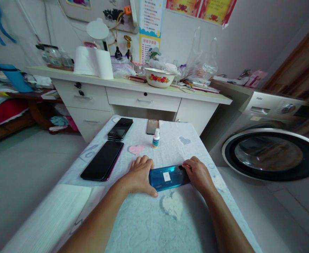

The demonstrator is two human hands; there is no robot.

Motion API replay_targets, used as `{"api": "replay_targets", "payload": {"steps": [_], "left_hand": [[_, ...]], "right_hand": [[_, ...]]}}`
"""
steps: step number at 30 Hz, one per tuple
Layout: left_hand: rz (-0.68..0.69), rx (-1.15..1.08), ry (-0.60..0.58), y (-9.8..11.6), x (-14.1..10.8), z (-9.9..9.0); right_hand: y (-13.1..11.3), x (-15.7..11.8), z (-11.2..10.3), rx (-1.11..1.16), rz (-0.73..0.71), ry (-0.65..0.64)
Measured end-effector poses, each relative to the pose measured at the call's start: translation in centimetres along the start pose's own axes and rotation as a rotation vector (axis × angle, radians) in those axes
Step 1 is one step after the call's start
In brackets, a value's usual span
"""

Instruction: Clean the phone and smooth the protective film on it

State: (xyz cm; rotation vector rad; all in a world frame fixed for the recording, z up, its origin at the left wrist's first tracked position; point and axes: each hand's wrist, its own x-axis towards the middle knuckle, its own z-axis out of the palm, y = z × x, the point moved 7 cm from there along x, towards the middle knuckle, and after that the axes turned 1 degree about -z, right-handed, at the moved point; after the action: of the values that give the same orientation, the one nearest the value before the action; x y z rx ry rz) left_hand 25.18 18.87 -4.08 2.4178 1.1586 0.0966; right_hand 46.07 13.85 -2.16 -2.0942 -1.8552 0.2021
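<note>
A blue smartphone [171, 177] lies back side up on the cloth-covered table, with a small white sticker near its middle. My left hand [141, 175] grips its left end, the thumb at the near edge and the fingers at the far edge. At the camera end, my right hand [196, 174] presses bunched fingertips onto the phone's back. Whatever those fingers may hold is hidden. Beyond the phone stands a small white spray bottle [156, 139] with a blue label. Behind the bottle lies a brownish phone or phone case [152, 127].
Large dark phones or tablets [103, 161] lie stacked at the table's left, with more dark phones [120, 128] behind them. A white desk [144, 100] holding a floral bowl [159, 78] and paper rolls [92, 63] stands beyond. At the right is a washing machine [270, 151].
</note>
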Motion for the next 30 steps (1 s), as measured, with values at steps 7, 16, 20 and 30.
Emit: {"api": "replay_targets", "payload": {"steps": [7, 16, 20, 30], "left_hand": [[0.014, -0.023, -0.005, -0.2, 0.2, 0.1], [0.017, -0.059, -0.014, -0.3, 0.3, 0.3], [0.012, -0.072, -0.023, -0.6, 0.3, 0.6], [0.004, -0.061, -0.04, -0.3, 0.3, 0.4]], "right_hand": [[-2.4, -0.6, 1.0, 0.007, -0.083, -0.047], [-0.7, -0.5, 0.2, -0.008, -0.015, -0.064], [0.4, -0.3, -0.2, -0.024, 0.036, -0.042], [-0.5, 0.1, 0.1, -0.08, 0.047, 0.0]]}}
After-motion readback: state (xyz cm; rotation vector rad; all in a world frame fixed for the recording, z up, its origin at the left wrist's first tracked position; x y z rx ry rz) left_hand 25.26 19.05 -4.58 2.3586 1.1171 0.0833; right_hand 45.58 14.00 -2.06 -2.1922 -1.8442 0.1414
